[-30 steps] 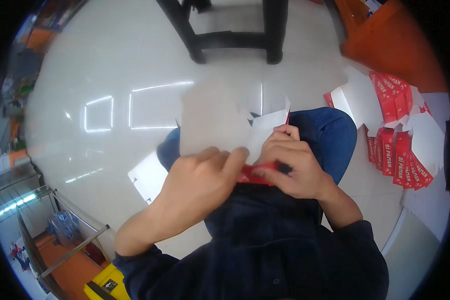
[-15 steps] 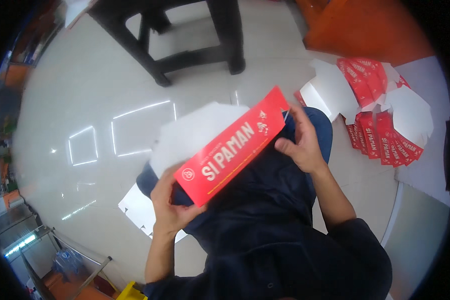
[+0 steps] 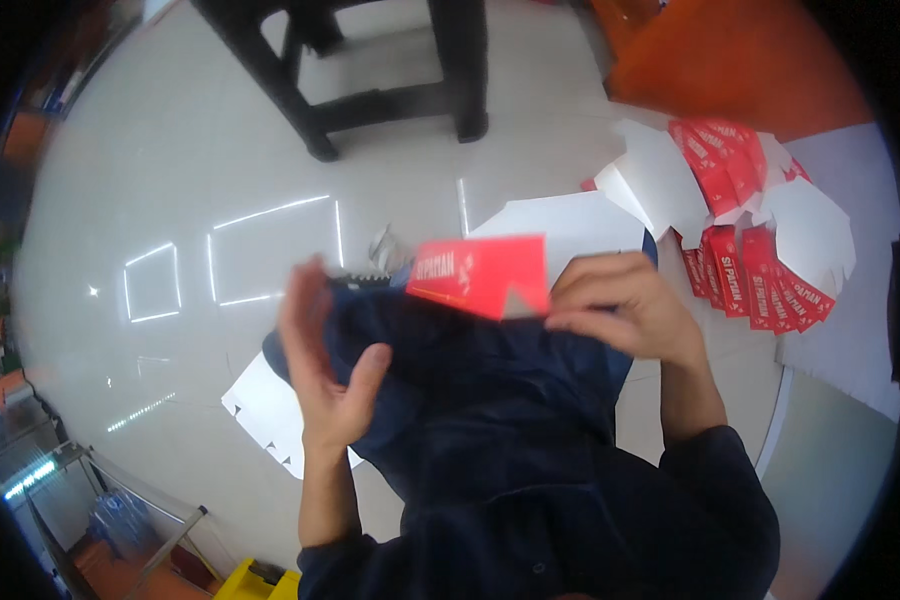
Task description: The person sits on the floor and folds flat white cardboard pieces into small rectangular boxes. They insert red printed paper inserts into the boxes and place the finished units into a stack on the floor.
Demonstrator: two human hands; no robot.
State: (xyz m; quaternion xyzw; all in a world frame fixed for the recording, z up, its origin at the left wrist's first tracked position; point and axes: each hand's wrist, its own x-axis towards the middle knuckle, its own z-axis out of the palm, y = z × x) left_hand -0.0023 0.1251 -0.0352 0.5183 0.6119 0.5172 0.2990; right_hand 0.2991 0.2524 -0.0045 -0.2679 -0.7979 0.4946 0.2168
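A red and white folding carton (image 3: 482,268) with pale lettering hangs over my lap, blurred by motion. The fingers of my right hand (image 3: 625,300) pinch its right end, near a triangular notch. Its large white flap (image 3: 570,220) spreads away from me behind the red panel. My left hand (image 3: 330,365) is off the carton, to its left, with thumb and fingers apart and nothing in them. Below that hand, on the floor by my leg, lies a flat white sheet of card (image 3: 270,420) with small dark notches along its edge.
Several red and white cartons (image 3: 740,275) lie piled on the floor at the right, beside a pale panel (image 3: 820,180). A black stool (image 3: 390,105) stands ahead. An orange surface (image 3: 730,60) is at the upper right, a metal rack (image 3: 150,510) at the lower left.
My left hand has let go of the carton and opened. The carton has turned and moved right, held by my right hand alone.
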